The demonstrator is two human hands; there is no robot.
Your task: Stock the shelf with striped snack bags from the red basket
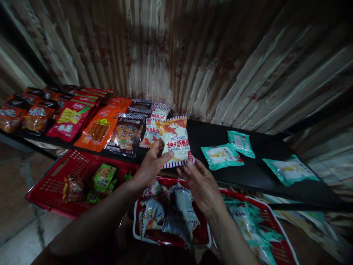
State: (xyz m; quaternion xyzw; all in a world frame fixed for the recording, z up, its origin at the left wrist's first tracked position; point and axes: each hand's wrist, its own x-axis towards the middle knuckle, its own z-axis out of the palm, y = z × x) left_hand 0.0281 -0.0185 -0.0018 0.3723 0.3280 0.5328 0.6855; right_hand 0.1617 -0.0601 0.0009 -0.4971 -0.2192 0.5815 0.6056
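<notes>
A white snack bag (176, 138) with shrimp pictures and a red-blue striped edge is held in both my hands above the shelf's front edge, its print upside down. My left hand (154, 160) grips its left side, thumb on the front. My right hand (200, 180) pinches its lower right corner. Just behind and left, matching shrimp snack bags (151, 133) rest on the black shelf (202, 134). Below my hands, a red basket (135, 224) with a white rim holds several more bags (154, 211) with the same striped edges.
Left along the shelf are dark potato-slice packs (125, 134), orange packs (100, 125), red packs (73, 114) and orange-black bags (38, 114). Teal bags (222, 156) lie at right. Red baskets stand either side, one with green packs (103, 178), one with teal bags (248, 224). Corrugated sheeting (176, 55) rises behind.
</notes>
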